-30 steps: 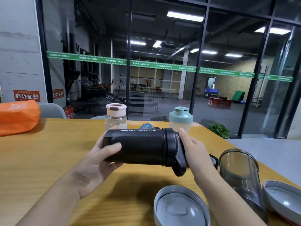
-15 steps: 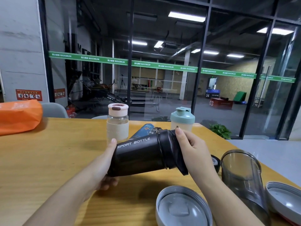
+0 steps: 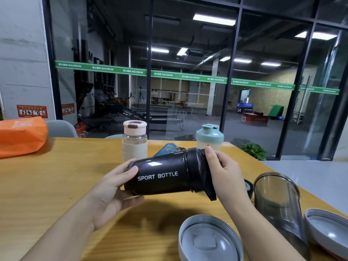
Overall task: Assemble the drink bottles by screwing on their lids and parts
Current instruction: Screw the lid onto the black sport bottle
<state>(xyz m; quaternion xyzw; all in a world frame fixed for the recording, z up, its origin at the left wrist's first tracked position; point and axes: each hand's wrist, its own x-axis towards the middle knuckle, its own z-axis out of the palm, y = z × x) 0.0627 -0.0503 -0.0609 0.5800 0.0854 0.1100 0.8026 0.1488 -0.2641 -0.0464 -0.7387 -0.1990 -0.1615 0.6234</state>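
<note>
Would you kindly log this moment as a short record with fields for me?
held item: black sport bottle, lying sideways above the table
left hand: grips the bottle's base
right hand: wraps the black lid
loose parts: clear cup, grey lid
behind: pink-lidded bottle, green-lidded bottle
</note>
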